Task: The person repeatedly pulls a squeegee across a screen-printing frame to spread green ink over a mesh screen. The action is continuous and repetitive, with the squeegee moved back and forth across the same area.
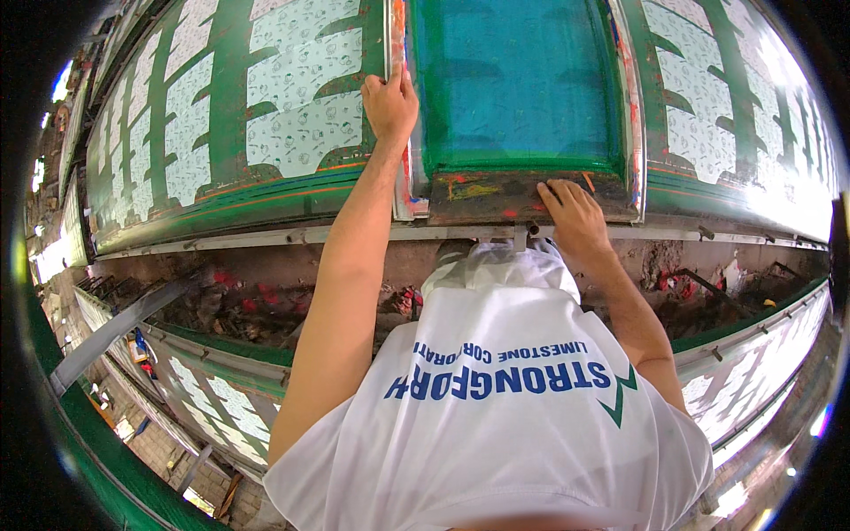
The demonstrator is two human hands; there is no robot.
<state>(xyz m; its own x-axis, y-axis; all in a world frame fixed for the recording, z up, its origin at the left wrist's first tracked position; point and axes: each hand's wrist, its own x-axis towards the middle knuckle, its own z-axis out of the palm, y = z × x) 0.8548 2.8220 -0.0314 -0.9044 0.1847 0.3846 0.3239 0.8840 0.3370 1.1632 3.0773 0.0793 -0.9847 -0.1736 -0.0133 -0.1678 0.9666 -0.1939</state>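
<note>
A screen printing frame (412, 190) with a blue-green mesh (522, 84) lies on the long green printing table in front of me. My left hand (390, 108) grips its left rail, the index finger stretched along the rail and the other fingers curled. At the frame's near end is a dark, paint-stained board (487, 196). My right hand (574, 214) holds this board towards its right side, with fingers bent over the top; the thumb is hard to make out. Pale pieces of printed fabric (305, 106) lie in rows on both sides of the frame.
A metal rail (266, 241) with short pegs runs along the table's near edge, close to my body. Behind me stands another green table with pale pieces (208, 398). A slanted metal bar (115, 336) is at the left. Glare whitens the table's far right.
</note>
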